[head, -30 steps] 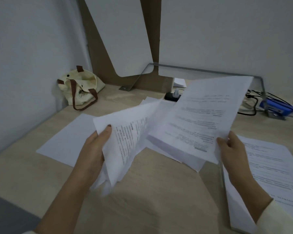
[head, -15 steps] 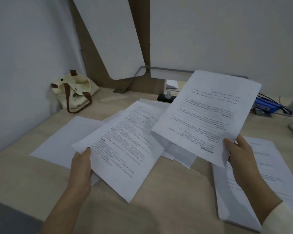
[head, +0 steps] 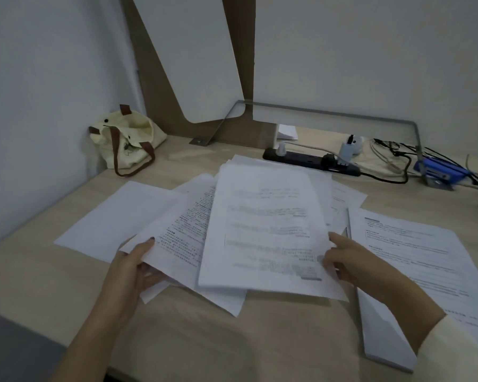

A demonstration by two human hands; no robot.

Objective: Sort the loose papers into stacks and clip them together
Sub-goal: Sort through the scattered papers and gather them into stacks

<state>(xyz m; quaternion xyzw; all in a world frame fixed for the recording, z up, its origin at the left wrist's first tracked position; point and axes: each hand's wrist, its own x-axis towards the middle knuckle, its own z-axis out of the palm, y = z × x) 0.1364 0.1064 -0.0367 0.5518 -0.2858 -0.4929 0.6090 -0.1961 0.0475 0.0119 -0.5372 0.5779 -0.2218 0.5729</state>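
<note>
A: Where do the papers stand?

B: The loose white printed sheets [head: 262,230] lie fanned and overlapping in the middle of the frame on the pale wooden worktop [head: 232,340]. The left hand [head: 130,268] pinches the lower left corner of one tilted sheet, thumb on top, fingers [head: 149,277] curled under. The right hand [head: 353,263] rests at the right edge of the topmost sheet; whether it grips or only touches, I cannot tell.

A: Anything sorted?

B: One thick squared white stack of printed pages [head: 414,266] sits at the right of the frame, just beside the fan. A blank white sheet [head: 116,219] lies alone at centre left.

A: Clipped?

B: I see no clip on it, nor any clips on the worktop. I judge the sorting partly done, the clipping not begun.

A: And behind?

B: A cream cloth tote bag with brown straps [head: 127,139] at upper left, a black power strip [head: 309,161] at upper centre.
</note>
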